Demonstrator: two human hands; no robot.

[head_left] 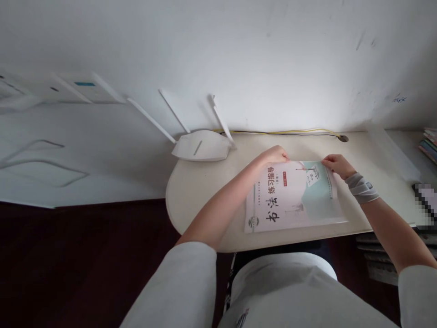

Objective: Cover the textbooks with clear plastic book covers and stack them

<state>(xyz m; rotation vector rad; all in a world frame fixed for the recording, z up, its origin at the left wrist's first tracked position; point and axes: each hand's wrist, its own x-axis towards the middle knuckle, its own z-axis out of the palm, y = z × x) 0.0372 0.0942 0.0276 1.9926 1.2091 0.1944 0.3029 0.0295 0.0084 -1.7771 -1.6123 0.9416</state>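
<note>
A calligraphy workbook [290,200] with a pale pink and mint cover lies sideways over the cream desk [205,182], its printed title running up the cover. My left hand [276,155] is closed at the book's far edge, fingers curled and partly hidden. At the far right corner of the same edge, my right hand [337,165] pinches the cover between thumb and fingers. A grey band wraps my right wrist. Whether the book rests fully on the desk or is slightly raised, I cannot tell.
A white router [201,146] with upright antennas stands at the desk's left back. Yellow and black cables run along the wall to a cable hole [343,138]. Stacked books [429,145] sit at the far right, above a blurred-out object [426,205].
</note>
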